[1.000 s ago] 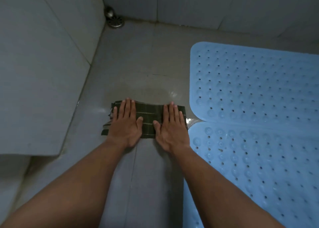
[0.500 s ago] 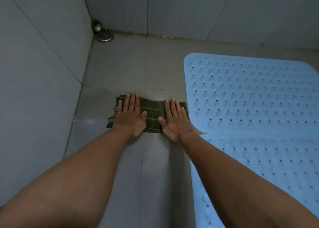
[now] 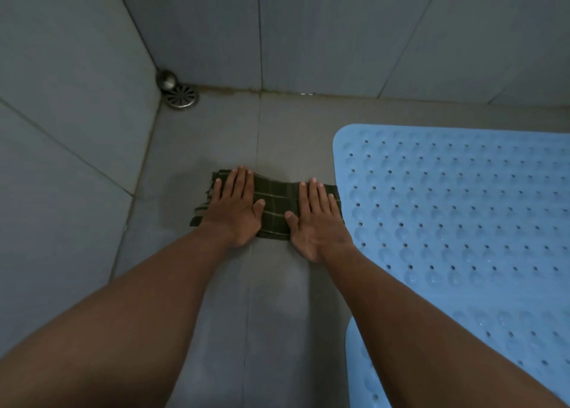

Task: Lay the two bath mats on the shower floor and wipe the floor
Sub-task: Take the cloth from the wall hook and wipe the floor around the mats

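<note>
- The left hand [image 3: 237,210] lies flat on the left part of the cloth [image 3: 276,204]. Its fingers are straight and close together, and the thumb is spread toward the middle.
- The right hand [image 3: 314,219] lies flat on the cloth's right part in the same way. The heel of its palm is on the bare floor [image 3: 277,309], behind the cloth's near edge.
- Neither hand grips anything; both press palm-down. The thumbs are near each other but apart, with a strip of cloth showing between them.
- The cloth is dark green with pale check lines, folded into a wide band on the floor. Frayed ends stick out past the left hand.
- The cloth's right end lies just beside the far mat [image 3: 462,210]; I cannot tell if they touch.
- Two blue mats with holes and round bumps lie flat on the floor at the right. The near mat [image 3: 361,373] is partly hidden by the right forearm.
- The floor is grey tile. A grout line runs under the cloth, between the hands, to the back wall [image 3: 308,31].
- A round metal drain [image 3: 181,97] sits in the far left corner, with a metal knob [image 3: 166,80] just behind it.
</note>
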Action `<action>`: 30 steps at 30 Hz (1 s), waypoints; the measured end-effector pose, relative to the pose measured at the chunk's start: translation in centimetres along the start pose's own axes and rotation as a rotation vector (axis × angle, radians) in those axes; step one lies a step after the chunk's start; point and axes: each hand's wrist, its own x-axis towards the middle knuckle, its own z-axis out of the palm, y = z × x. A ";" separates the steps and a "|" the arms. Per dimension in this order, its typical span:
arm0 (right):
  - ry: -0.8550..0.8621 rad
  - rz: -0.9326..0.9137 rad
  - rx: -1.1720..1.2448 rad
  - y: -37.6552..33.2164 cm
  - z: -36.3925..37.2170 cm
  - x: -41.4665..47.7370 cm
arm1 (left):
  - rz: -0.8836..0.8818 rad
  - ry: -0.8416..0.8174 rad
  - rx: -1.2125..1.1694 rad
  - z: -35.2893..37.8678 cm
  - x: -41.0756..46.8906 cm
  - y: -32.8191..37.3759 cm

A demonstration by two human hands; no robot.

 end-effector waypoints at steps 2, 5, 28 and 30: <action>-0.002 -0.015 -0.009 0.5 -0.6 1.8 | -0.001 0.026 -0.009 -0.3 1.1 0.0; 0.004 -0.032 -0.011 1.0 -1.5 4.0 | -0.007 0.046 -0.015 -0.7 2.4 0.0; 0.097 -0.003 0.009 3.2 -5.3 17.2 | 0.026 0.118 -0.013 -5.5 16.9 -1.2; 0.100 -0.004 0.015 3.5 -5.5 18.4 | 0.031 0.151 -0.055 -5.8 17.8 -1.3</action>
